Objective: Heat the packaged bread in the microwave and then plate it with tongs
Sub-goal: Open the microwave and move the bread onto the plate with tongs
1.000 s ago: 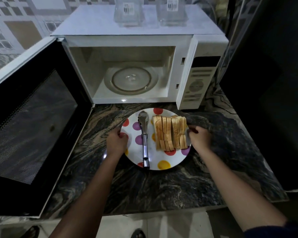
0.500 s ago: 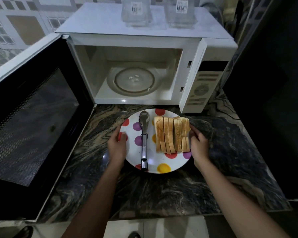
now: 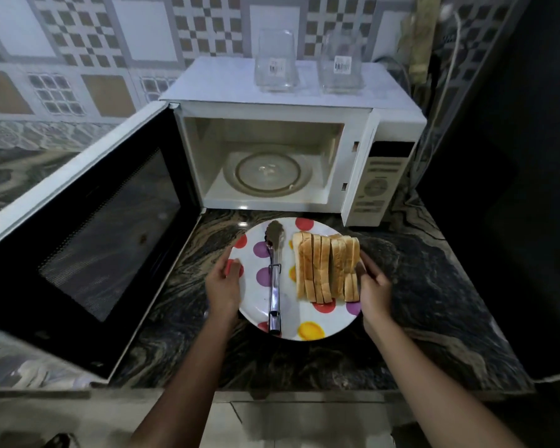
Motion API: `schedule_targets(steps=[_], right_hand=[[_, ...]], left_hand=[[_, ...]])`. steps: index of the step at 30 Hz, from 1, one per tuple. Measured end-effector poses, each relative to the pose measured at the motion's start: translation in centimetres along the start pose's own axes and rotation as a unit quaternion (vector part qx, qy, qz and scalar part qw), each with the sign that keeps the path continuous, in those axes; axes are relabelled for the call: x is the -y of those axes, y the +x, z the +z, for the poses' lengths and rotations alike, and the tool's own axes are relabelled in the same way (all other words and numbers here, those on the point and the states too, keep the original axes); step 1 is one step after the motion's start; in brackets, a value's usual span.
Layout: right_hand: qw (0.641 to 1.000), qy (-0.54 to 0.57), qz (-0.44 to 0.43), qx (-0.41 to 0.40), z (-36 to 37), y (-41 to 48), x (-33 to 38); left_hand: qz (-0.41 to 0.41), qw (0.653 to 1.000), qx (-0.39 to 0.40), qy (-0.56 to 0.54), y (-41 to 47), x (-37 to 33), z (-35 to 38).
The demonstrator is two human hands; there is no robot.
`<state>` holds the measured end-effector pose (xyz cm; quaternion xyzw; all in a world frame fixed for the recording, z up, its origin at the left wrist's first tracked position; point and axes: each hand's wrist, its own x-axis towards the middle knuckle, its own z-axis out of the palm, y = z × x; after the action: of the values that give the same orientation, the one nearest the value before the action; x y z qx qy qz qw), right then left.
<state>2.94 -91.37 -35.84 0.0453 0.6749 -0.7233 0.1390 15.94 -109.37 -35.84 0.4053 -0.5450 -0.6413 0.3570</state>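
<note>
A white plate point(image 3: 317, 321) with coloured dots sits on the dark marble counter in front of the microwave point(image 3: 304, 105). Several bread slices point(image 3: 325, 266) stand in a row on its right half. Metal tongs point(image 3: 274, 279) lie lengthwise on its left half. My left hand point(image 3: 223, 287) grips the plate's left rim, thumb on top. My right hand point(image 3: 374, 284) grips the right rim beside the bread. The microwave's cavity is open with a bare glass turntable point(image 3: 267, 173) inside.
The microwave door point(image 3: 88, 240) swings wide open to the left, reaching the counter's front edge. Two clear glass containers point(image 3: 276, 64) stand on top of the microwave. A control panel point(image 3: 380, 182) is on its right. A dark surface fills the right side.
The view has tilted up and pulled back, showing more wall. Both hands stay on the plate's rims; the right hand's fingers have shifted along the rim by the bread.
</note>
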Motion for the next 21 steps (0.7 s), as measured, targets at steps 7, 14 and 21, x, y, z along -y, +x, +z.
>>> schedule_targets(steps=[7,14,21], right_hand=[[0.997,-0.004,-0.019,0.077,-2.0,-4.0,0.7],[0.983,-0.052,-0.026,0.171,-4.4,-9.1,-0.9],[0.959,-0.074,-0.019,0.274,-3.7,-16.6,-4.6]], left_hand=[[0.029,0.996,-0.062,-0.054,-8.3,-0.8,-3.9],[0.017,0.984,-0.158,-0.076,-18.0,0.8,-8.6],[0.002,0.963,-0.252,-0.099,-24.6,1.8,-16.6]])
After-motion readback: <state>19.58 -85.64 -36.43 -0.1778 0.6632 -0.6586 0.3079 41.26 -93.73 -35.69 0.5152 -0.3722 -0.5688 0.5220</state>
